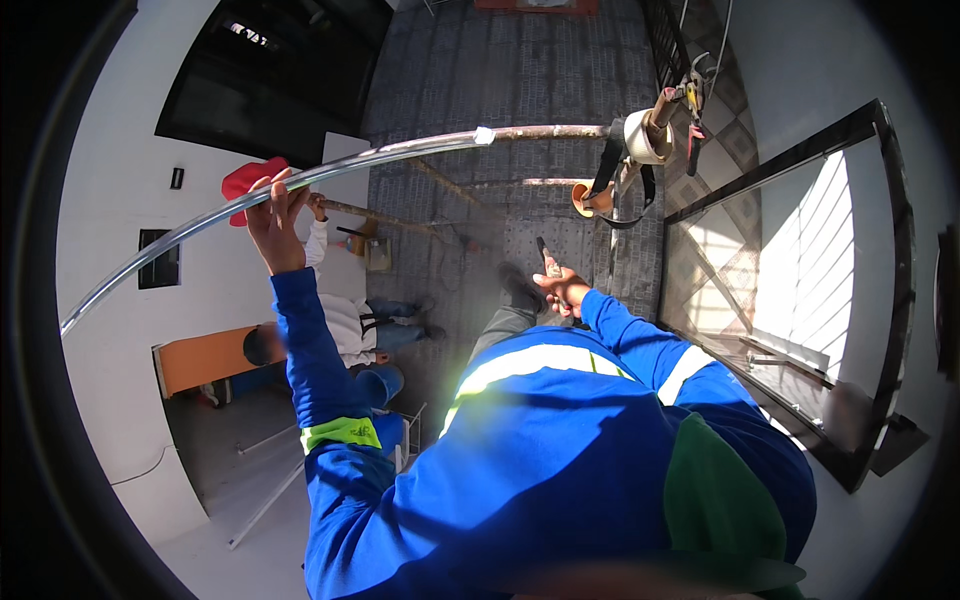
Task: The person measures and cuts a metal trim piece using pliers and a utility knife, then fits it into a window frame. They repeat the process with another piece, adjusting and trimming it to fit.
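My left hand [275,222] is raised with its fingers closed round a long shiny metal conduit [160,251], beside a red soft-looking object [245,180]. The conduit runs alongside a rusty pipe [550,131] toward the upper right. Lower down, my right hand [568,295] grips a stained hand tool [548,258] with a dark narrow end. On the post at upper right hang a cream tape roll [651,142], a dark strap [606,162], an orange ring-like item [583,199] and several pliers-like tools [695,95].
A co-worker in a white top [340,330] is below at left, a hand [318,207] on a rusty pole [380,218], near a blue bucket [380,385]. An orange panel [200,355] is at left. A dark-framed window [875,300] stands at right; my foot [518,285] is on grey flooring.
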A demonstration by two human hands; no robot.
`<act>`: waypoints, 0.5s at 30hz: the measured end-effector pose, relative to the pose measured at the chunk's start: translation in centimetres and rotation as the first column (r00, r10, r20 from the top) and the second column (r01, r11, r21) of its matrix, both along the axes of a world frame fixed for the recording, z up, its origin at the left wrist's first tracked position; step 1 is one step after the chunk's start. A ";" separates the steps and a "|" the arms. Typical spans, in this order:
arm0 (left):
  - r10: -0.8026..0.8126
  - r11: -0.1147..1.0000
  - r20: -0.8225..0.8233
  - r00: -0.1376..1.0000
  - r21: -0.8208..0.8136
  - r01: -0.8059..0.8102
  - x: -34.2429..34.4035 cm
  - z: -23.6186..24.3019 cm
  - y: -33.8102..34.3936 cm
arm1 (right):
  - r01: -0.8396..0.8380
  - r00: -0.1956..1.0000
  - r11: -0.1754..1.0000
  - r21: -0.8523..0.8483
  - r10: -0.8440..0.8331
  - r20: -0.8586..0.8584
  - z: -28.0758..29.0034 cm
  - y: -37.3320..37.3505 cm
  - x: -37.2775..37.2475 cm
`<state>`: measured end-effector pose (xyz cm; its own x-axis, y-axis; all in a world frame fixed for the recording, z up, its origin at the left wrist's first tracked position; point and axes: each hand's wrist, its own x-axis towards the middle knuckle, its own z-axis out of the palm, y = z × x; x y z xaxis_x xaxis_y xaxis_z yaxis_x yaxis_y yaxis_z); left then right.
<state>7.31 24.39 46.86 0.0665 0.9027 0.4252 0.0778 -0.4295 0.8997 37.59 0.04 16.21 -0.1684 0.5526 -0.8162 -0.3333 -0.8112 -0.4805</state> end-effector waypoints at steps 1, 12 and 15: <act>0.008 1.000 -0.046 0.999 -0.004 -0.009 0.1 0.6 0.7 | -0.059 0.996 0.998 0.015 0.058 0.064 -0.3 -0.2 0.4; -0.009 0.999 -0.246 0.969 0.040 0.019 1.6 4.7 5.3 | -0.152 0.957 0.938 0.311 0.062 0.283 -1.5 7.0 1.7; 0.008 0.999 -0.334 0.942 0.052 0.010 2.0 5.6 6.1 | -0.122 0.972 0.922 0.367 0.037 0.231 -0.2 11.4 1.8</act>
